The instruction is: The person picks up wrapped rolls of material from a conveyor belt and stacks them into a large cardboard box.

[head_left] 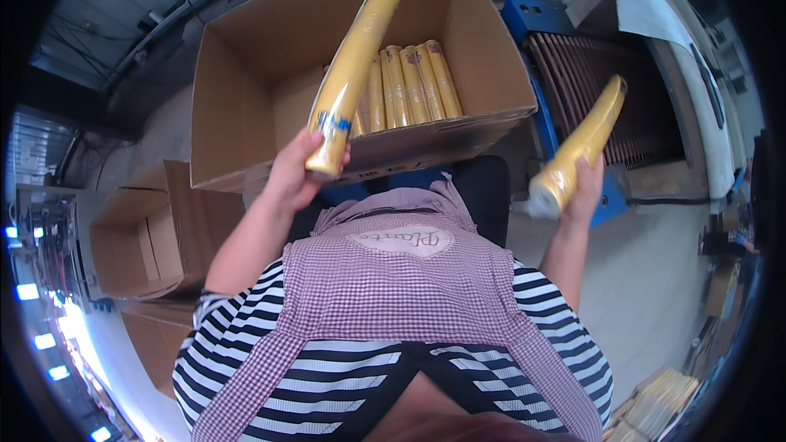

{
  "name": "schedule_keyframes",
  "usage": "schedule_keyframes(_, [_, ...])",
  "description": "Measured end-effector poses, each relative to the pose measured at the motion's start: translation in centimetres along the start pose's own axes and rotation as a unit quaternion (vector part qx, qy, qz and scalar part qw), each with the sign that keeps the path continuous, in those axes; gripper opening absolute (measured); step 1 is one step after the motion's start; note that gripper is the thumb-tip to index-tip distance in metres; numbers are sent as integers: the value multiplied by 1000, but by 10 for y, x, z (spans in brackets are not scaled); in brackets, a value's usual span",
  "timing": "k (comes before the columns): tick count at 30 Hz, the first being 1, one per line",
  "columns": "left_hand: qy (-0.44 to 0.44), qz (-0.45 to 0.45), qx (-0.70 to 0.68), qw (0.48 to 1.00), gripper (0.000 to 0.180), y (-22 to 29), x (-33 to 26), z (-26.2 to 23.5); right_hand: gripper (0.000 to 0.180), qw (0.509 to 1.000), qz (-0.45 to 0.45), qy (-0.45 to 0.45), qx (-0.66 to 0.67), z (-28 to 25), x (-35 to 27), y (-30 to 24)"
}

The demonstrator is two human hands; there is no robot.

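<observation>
Left hand (293, 173) grips a long yellow roll (356, 65) wrapped in clear film, fingers closed around its lower end. The roll rises tilted up and to the right, its upper end reaching over the far wall of the open cardboard box (246, 74); it sits above the box interior, not resting in it.

Right hand (585, 184) grips a second yellow roll (583, 143), fingers closed around its lower part near the pale end cap. This roll tilts up and to the right, well apart from the first, and hangs in front of the ribbed brown conveyor surface (589, 82) in its blue frame (532, 20).

Inside the box, a row of packed rolls (409, 86) lies side by side against the right portion, touching one another. The left portion of the box floor shows bare cardboard beside them. The box's near rim stands just beyond the person's checked apron (393, 278); its right rim runs close beside the blue frame.

A pale sheet (647, 0) lies at the upper right, past the conveyor. To the left, on the floor (655, 295), stand further open cardboard cartons (139, 229), well apart from both hands. Pale floor shows between the person's right arm and a stack of flat material (663, 401) at the lower right edge.
</observation>
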State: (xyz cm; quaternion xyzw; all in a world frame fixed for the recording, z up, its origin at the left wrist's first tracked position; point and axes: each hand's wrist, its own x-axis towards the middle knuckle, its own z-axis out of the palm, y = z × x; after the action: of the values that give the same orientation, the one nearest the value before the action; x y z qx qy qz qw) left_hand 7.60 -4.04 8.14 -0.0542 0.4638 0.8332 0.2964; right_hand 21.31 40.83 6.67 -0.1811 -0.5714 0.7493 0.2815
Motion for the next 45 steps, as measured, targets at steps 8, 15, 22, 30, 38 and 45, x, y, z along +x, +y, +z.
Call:
schedule_keyframes(8, [177, -134, 36, 974, 46, 24, 136, -33, 89, 975, 107, -182, 76, 18, -19, -51])
schedule_keyframes(15, [218, -191, 74, 954, 46, -35, 236, -103, 98, 953, 224, -179, 102, 74, -6, -35])
schedule_keyframes(22, [68, -110, 461, 878, 77, -29, 230, -34, 85, 943, 215, -240, 82, 95, 27, 14])
schedule_keyframes(30, [-210, 349, 407, 818, 79, 9, 54, 86, 37, 908, 301, -223, 186, 211, 53, 49])
schedule_keyframes(38, [-159, 238, 313, 906, 53, 6, 11, 73, 35, 906, 244, -271, 214, 252, 3, 64])
schedule_keyframes(45, [-62, 272, 365, 888, 67, -31, -16, 56, 46, 945, 85, -283, 137, 255, -43, 57])
